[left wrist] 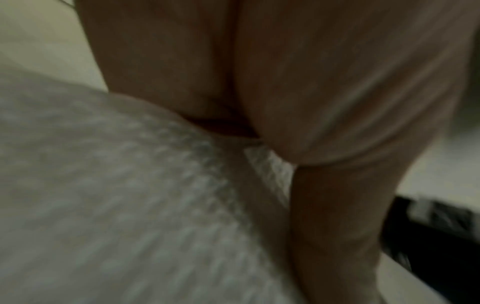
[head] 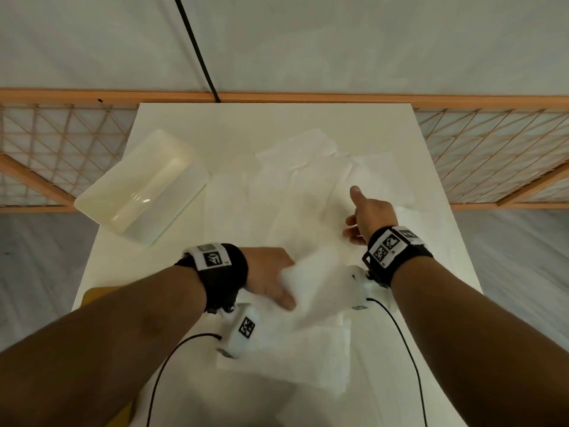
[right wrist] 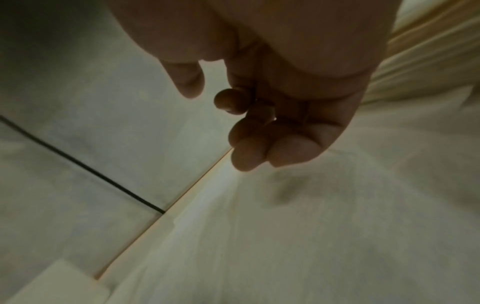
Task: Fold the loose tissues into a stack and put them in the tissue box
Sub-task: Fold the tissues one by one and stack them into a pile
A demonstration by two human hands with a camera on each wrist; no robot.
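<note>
Several loose white tissues (head: 311,183) lie spread over the middle of the white table (head: 191,124). The cream tissue box (head: 144,186) sits at the table's left, set at an angle. My left hand (head: 284,288) is near the front edge and grips a blurred white tissue (head: 317,278). The left wrist view shows that tissue (left wrist: 130,195) tucked under the left hand (left wrist: 272,144). A flat tissue (head: 295,355) lies on the table below it. My right hand (head: 354,217) hovers over the spread tissues with the thumb out. Its fingers (right wrist: 249,127) are loosely curled and hold nothing.
A wooden lattice rail (head: 61,155) runs behind and beside the table. A black cable (head: 197,47) crosses the floor beyond. Thin black cables (head: 406,349) trail from both wrist cameras over the near table. A yellow surface (head: 92,297) shows at the table's near left.
</note>
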